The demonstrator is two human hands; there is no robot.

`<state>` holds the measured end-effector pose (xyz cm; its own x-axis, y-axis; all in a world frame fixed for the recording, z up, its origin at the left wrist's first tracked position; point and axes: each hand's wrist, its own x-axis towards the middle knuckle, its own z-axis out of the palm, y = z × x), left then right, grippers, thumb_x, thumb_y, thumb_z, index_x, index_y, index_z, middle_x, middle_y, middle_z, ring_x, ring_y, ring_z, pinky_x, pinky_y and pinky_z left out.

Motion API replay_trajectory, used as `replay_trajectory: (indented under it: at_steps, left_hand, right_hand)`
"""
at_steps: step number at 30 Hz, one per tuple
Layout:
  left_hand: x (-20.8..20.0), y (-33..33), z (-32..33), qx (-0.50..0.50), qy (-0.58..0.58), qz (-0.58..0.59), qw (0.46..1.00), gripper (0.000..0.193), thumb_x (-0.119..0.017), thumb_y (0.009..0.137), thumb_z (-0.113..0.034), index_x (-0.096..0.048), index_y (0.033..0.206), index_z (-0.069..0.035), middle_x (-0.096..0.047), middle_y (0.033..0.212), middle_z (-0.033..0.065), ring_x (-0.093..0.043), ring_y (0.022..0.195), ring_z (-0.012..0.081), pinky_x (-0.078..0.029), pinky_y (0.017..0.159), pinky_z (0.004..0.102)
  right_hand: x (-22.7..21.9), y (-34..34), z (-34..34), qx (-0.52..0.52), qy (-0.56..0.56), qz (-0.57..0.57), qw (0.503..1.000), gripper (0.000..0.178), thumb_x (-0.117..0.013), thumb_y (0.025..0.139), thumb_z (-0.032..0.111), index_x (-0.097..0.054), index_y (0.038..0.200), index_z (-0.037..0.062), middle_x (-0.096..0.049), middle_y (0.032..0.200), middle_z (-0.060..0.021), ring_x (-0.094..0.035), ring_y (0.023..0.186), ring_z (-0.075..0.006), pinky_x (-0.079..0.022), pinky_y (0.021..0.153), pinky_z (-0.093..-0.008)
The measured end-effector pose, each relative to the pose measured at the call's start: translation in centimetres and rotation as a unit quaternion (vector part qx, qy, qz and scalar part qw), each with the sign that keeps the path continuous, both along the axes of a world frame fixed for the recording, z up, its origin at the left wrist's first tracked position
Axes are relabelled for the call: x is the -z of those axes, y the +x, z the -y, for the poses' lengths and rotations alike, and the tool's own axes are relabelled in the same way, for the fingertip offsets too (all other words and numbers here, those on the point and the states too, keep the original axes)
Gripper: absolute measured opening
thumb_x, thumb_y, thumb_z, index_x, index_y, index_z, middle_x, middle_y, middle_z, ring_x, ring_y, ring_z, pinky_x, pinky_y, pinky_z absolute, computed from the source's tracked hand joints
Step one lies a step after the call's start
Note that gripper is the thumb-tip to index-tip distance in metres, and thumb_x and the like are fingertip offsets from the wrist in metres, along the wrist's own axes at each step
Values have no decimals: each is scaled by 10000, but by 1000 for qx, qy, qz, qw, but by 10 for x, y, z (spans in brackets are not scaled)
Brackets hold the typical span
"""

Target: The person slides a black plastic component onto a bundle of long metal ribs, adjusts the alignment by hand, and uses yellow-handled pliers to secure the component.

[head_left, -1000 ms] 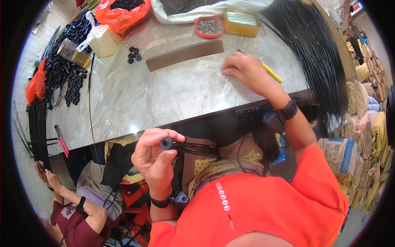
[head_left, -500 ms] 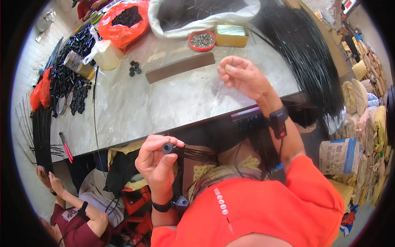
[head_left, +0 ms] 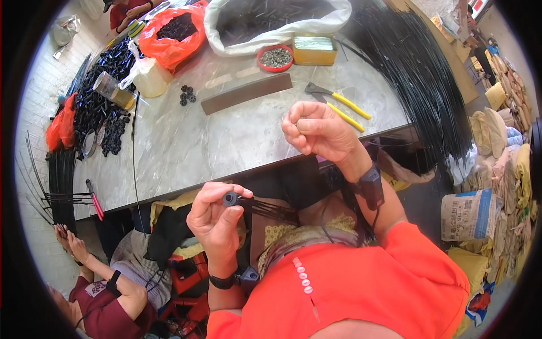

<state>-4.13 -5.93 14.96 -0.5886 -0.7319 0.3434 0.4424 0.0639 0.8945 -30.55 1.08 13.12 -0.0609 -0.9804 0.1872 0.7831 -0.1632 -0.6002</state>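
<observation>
In front of my lap, my left hand (head_left: 213, 217) pinches a short black tubular fitting (head_left: 230, 198), with its round hole facing up. Thin black rods (head_left: 271, 211) run from beside that hand to the right, over my lap. My right hand (head_left: 322, 129) is raised over the table's front edge, thumb and forefinger pressed together; whatever sits in the pinch is too small to name. Just beyond it, on the table (head_left: 186, 150), lie cutting pliers (head_left: 339, 104) with yellow handles. Farther off stands a red bowl (head_left: 275, 59) of small metal pieces.
A brown bar (head_left: 246, 94) lies mid-table near a few small black parts (head_left: 187, 95). Behind are a yellow box (head_left: 314, 51), a white sack (head_left: 276, 28) and a red bag (head_left: 172, 34). Long black rods (head_left: 418, 73) cover the right end. A co-worker (head_left: 110, 288) works at the left.
My right hand has come back toward me and down, uncovering the yellow-handled pliers. My left hand keeps the black fitting in nearly the same place.
</observation>
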Motion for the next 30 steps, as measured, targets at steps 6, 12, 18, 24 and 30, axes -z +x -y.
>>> replay_trajectory:
  at_steps: [6,12,18,24,30]
  left_hand:
    - [-2,1,-1,0,36,-35,999,272,-695,801,92,-632,1064,59,-626,1006,171,-652,922,271,-548,850,397]
    - [2,4,4,17,38,-42,998,305,-673,821,125,-627,1117,71,-629,1040,174,-657,935,271,-538,869,383]
    - [2,14,4,-3,36,-49,998,319,-700,837,100,-628,1146,69,-634,1058,163,-656,963,254,-537,884,361]
    - [4,15,2,-36,31,-49,998,324,-719,832,90,-635,1144,64,-631,1089,143,-653,995,222,-526,905,323]
    - [5,15,1,-41,34,-49,997,330,-737,828,73,-645,1144,58,-629,1102,131,-653,1025,211,-520,919,308]
  right_hand:
    - [-2,18,5,-34,-8,25,999,106,-627,933,33,-639,1035,5,-628,937,-120,-649,728,-135,-565,591,-239]
    - [-12,54,6,4,-20,-68,997,86,-632,928,25,-627,997,-25,-643,914,-126,-645,689,-145,-559,588,-250]
    - [-14,110,2,151,-65,-246,955,69,-665,932,2,-660,997,-22,-583,1065,-71,-593,953,-99,-496,807,-229]
    - [-12,127,3,212,-38,-278,936,77,-653,940,4,-669,1013,-12,-576,1047,-56,-571,922,-89,-477,781,-216]
    - [-13,130,2,240,-44,-324,914,96,-665,929,0,-686,1022,2,-569,1046,-49,-562,895,-71,-474,748,-204]
